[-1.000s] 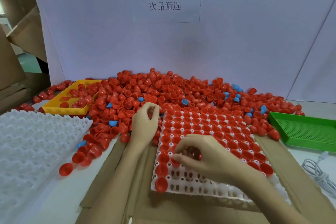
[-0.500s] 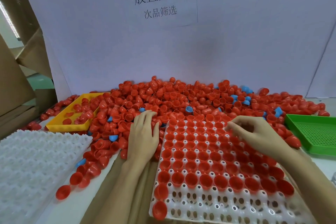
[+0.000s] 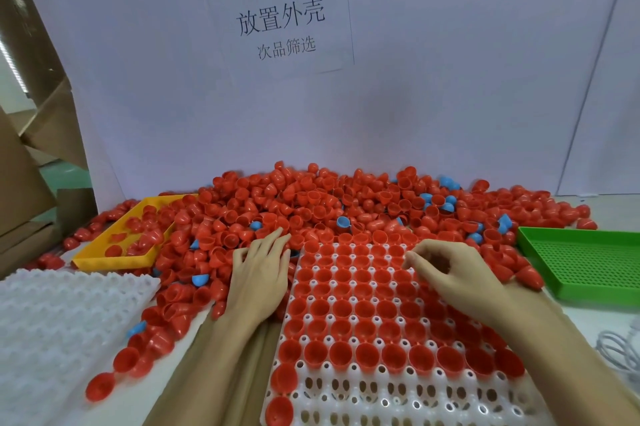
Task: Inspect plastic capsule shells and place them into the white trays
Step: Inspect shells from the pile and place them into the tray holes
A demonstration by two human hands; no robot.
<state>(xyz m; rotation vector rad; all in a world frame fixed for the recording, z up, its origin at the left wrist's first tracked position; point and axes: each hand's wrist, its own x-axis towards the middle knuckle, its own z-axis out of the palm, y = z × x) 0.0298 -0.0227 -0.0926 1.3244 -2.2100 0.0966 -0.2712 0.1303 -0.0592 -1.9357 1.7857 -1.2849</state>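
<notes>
Resting flat on the shell pile point(image 3: 346, 204), left hand point(image 3: 259, 278) lies just left of the tray point(image 3: 346, 401), fingers straight, together. Right hand point(image 3: 460, 278) hovers over tray's far-right filled rows, fingers curled; pinched contents cannot be told.

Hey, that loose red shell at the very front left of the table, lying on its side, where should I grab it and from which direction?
Judging by its pose, pinch the red shell across its round rim from above. It lies alone on the bare table, apart from the pile, with its open mouth tipped toward the camera, so thumb and forefinger can close on opposite sides of the rim. The left hand is nearer.
</notes>
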